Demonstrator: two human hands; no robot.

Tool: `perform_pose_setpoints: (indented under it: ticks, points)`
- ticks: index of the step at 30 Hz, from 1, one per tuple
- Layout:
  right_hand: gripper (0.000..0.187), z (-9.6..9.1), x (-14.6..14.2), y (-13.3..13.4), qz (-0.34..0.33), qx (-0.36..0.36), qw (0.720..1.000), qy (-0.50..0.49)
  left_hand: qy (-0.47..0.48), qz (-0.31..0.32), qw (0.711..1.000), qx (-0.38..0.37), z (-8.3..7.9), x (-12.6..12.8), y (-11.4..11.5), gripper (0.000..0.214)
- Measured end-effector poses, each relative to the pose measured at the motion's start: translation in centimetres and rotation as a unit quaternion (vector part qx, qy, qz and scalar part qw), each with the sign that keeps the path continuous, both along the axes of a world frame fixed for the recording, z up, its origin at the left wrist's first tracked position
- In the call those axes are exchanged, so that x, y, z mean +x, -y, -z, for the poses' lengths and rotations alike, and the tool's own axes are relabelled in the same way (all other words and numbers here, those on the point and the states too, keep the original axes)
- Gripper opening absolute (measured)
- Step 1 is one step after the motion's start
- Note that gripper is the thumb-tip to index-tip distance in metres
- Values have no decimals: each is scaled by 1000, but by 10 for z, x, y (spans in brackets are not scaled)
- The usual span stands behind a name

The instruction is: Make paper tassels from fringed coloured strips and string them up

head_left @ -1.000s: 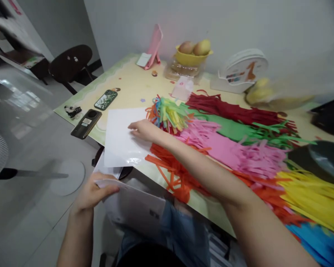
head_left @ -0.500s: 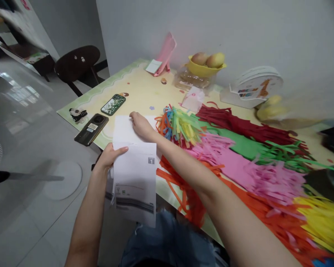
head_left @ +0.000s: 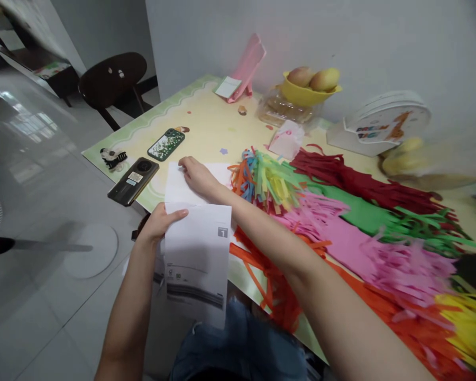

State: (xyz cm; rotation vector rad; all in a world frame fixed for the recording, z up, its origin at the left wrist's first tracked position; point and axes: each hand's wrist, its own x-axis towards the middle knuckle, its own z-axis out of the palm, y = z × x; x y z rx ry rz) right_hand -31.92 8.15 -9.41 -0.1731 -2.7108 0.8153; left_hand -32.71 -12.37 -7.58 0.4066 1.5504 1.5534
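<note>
My left hand [head_left: 161,221] grips the top left corner of a white printed packet [head_left: 196,254] held over the table's near edge, above my lap. Reaching across, my right hand [head_left: 196,174] rests fingers down on a white sheet [head_left: 178,188] lying on the table; its fingertips press together at the sheet's far edge, and I cannot see anything pinched in them. Just right of that hand lies a bundle of mixed coloured paper strips [head_left: 267,180].
Rows of cut paper strips, red [head_left: 353,180], green [head_left: 373,214], pink [head_left: 381,254], orange [head_left: 277,286] and yellow [head_left: 466,323], cover the right of the table. Two phones [head_left: 134,181] [head_left: 166,144] and a hair clip [head_left: 113,157] lie left. A fruit bowl [head_left: 307,90], pink stand [head_left: 246,69] and chair [head_left: 111,84] are beyond.
My left hand lifted the white packet from my lap up to the table's edge. My right hand slid further along the white sheet toward its far edge.
</note>
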Motion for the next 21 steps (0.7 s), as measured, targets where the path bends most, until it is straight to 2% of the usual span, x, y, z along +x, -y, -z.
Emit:
perform_pose_setpoints:
  ticks: [5, 13, 16, 17, 19, 21]
  points:
    - [43, 1, -4, -2, -9, 12, 1000, -2, 18, -6, 1000, 6, 2, -2, 0, 77]
    - [45, -8, -9, -4, -40, 19, 999, 31, 31, -8, 999, 6, 3, -2, -1, 69]
    - [41, -7, -8, -2, -49, -2, 999, 14, 32, -13, 999, 3, 2, -2, -2, 72]
    - [38, -6, -8, -2, -41, -34, 999, 3, 31, -16, 999, 4, 3, -2, -2, 73]
    - [31, -5, -9, -3, 18, -185, 982, -29, 24, -21, 999, 2, 4, -3, -2, 71]
    - [29, -7, -10, -7, 102, -362, 925, -52, 14, -31, 999, -2, 6, -3, -2, 66]
